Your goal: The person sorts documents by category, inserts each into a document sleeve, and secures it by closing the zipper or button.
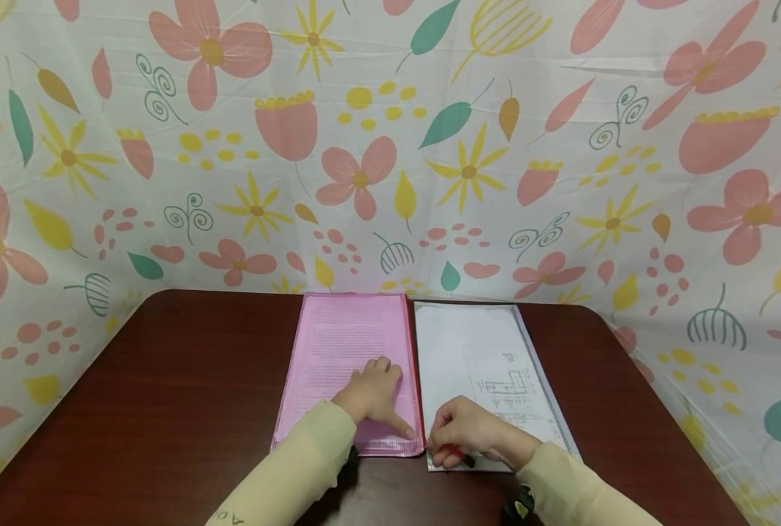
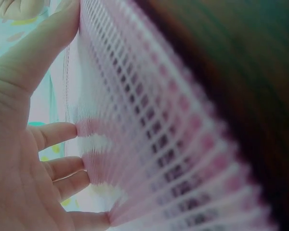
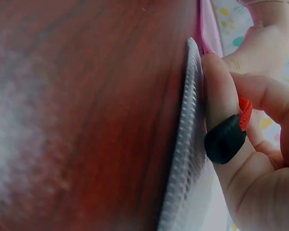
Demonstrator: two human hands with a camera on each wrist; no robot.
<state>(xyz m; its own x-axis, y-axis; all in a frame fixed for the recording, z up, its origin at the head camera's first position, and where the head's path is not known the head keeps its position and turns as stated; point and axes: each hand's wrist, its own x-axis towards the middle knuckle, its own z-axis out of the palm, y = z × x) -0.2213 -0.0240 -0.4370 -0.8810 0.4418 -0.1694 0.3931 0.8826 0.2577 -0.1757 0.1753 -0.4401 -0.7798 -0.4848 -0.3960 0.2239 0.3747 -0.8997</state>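
A pink mesh zip pouch (image 1: 344, 329) with a printed sheet showing through lies flat, a red zip edge along its right side. My left hand (image 1: 373, 394) rests on it with fingers spread and thumb toward the lower right corner. In the left wrist view the fingertips (image 2: 82, 163) touch the mesh. My right hand (image 1: 469, 431) is at that same corner, thumb and forefinger pinched together on the zip pull. The pull's red cord and black tab (image 3: 225, 139) show against the fingers; its slider end is hidden in the grip.
A white zip pouch (image 1: 456, 343) holding a sheet with drawn diagrams lies just right of the pink one, partly under my right hand. Both lie on a dark brown wooden table (image 1: 186, 387). A flower-patterned cloth (image 1: 364, 146) hangs behind the table and at its sides.
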